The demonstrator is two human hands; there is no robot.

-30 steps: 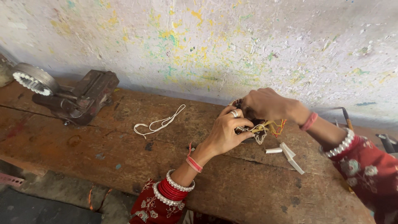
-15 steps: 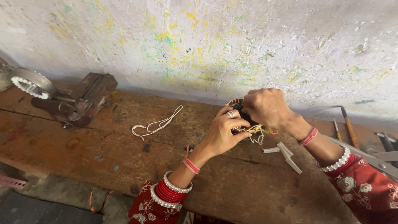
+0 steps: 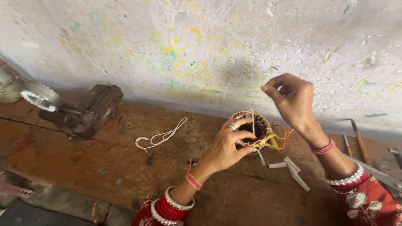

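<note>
Mid-lacing: L hand (image 3: 229, 147) clamped on wound coil (image 3: 252, 129), R hand (image 3: 291, 98) pinching white cord taut overhead; next prob. needs re-threading thru windings.

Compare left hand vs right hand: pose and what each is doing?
The left hand sits low with its fingers wrapped around the round wound coil; the right hand is raised above it. The left grips broadly; the right pinches a thin pale thread at its fingertips. Both wrists wear bangles.
</note>
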